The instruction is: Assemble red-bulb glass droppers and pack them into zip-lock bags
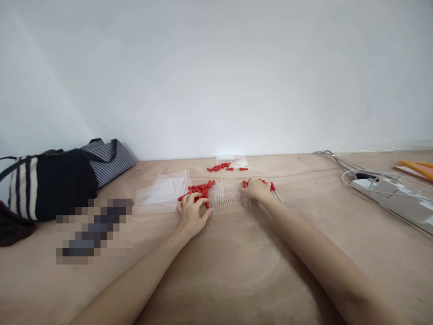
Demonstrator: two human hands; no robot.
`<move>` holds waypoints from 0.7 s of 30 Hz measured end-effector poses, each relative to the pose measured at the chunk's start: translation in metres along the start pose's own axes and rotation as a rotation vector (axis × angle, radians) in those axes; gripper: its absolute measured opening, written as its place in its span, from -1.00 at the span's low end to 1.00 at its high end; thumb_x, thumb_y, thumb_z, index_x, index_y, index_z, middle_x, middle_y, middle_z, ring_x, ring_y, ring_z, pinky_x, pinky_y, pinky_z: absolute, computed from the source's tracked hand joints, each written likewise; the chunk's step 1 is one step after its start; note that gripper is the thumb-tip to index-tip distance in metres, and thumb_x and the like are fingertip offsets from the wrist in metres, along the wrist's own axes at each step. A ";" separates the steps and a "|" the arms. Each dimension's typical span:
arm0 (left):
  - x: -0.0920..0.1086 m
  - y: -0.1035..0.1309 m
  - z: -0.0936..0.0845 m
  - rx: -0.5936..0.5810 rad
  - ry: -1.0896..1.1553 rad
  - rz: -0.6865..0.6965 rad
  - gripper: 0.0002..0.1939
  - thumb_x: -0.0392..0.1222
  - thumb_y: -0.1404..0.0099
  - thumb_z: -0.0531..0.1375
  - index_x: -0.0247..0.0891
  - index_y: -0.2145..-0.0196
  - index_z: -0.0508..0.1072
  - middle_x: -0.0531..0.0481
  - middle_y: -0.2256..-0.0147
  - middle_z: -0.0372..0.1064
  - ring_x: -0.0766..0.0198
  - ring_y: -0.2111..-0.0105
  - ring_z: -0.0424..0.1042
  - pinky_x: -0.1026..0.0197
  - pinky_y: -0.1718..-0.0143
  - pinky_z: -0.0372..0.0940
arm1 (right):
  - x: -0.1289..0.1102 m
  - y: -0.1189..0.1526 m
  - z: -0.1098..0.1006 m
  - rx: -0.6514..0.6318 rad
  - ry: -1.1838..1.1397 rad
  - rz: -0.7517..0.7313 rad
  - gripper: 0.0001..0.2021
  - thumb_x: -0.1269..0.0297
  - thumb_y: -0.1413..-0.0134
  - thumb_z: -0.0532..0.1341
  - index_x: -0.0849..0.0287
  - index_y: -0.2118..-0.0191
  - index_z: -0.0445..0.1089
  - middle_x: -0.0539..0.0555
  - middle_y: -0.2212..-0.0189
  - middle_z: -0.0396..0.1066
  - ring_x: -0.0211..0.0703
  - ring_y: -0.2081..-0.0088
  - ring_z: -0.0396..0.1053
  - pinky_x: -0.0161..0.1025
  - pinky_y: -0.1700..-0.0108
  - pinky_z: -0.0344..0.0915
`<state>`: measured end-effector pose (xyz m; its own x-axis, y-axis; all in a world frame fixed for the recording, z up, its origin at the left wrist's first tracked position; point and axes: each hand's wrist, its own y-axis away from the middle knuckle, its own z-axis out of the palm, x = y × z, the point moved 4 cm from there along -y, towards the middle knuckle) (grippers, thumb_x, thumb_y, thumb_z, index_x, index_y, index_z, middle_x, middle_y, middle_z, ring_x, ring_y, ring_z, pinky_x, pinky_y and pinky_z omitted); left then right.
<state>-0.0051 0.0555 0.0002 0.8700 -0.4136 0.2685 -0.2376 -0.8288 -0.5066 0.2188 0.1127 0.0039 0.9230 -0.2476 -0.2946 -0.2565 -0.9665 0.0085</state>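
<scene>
My left hand [192,215] rests on the table with its fingers spread and bent over a pile of small red rubber bulbs [202,186]. Its thumb lies apart, close to the left end of a row of thin clear tubes [230,194] laid side by side. At the row's right end, my right hand [257,189] is bent downward with its fingers drawn together; what they hold is hidden. Partly under and beside this hand lie tubes with red bulbs on their far ends, forming droppers [274,190].
Clear plastic bags [158,194] lie left of the bulbs. Farther back are another small bag [232,159] and more red pieces [218,167]. Dark bags [64,180] stand far left; a power strip [392,198] with cables and orange pencils [417,169] lie right. A wall rises behind.
</scene>
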 end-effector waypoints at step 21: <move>0.000 -0.001 0.001 0.008 -0.070 -0.044 -0.82 -0.15 -0.07 0.19 -0.13 0.31 0.42 -0.07 0.11 0.21 0.03 0.07 0.11 -0.03 0.13 0.02 | 0.027 0.007 -0.010 0.042 0.061 -0.040 -0.75 0.16 0.09 0.05 0.18 0.56 0.34 0.08 0.54 0.37 -0.11 0.39 0.32 -0.09 0.15 -0.01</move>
<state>-0.0044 0.0572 -0.0003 0.9075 -0.3495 0.2332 -0.1955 -0.8425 -0.5019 0.2451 0.0984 0.0057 0.9482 -0.2137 -0.2350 -0.2296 -0.9724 -0.0421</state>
